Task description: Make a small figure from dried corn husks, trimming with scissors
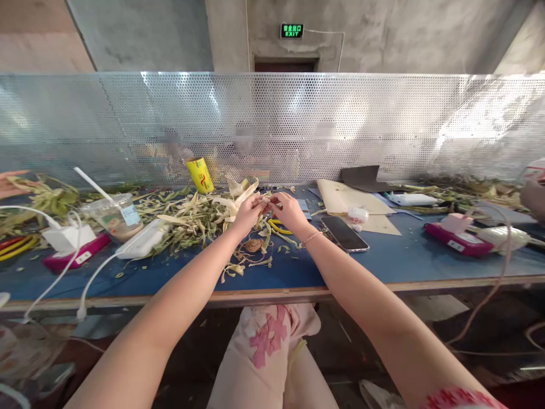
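Observation:
My left hand [247,213] and my right hand [288,210] meet above the blue table [383,261], fingers pinched together on a small pale strip of dried leaf [264,200] held between them. A bead bracelet circles my right wrist. Just left of my hands lies a heap of pale green and cream leaf strips [191,218]. Loose scraps and a brown curled piece [254,245] lie on the table under my hands. Yellow-handled pliers [279,227] rest partly hidden beneath my right hand.
A black phone [344,233] lies right of my hands, beside brown paper [349,199]. A plastic cup with a straw [114,215], white chargers with cables [68,237], pink devices [455,237] and a yellow roll [200,175] stand around. A perforated metal screen [272,125] backs the table.

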Action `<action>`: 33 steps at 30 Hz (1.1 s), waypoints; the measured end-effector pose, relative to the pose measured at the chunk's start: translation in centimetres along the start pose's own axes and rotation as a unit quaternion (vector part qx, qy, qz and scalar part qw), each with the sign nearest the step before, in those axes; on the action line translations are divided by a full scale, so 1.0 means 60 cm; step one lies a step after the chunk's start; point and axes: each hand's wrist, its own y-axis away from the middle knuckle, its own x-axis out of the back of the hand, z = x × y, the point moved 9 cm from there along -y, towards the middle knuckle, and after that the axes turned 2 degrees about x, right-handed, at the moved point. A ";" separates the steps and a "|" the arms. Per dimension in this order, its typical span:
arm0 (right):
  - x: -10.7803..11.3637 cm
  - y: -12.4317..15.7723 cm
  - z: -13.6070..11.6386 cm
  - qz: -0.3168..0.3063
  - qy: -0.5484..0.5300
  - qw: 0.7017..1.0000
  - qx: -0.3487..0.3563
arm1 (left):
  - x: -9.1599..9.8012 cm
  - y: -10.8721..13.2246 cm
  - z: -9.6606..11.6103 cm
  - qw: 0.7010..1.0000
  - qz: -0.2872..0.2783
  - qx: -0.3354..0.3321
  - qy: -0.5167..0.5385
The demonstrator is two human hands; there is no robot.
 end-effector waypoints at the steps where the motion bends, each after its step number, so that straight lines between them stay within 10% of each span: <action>1: 0.000 0.000 -0.001 0.001 0.001 1.000 0.006 | 0.000 0.000 0.001 1.000 -0.001 -0.005 -0.012; 33: -0.009 0.001 -0.029 -0.039 0.061 0.994 0.087 | -0.006 0.005 0.009 0.998 0.002 -0.018 -0.056</action>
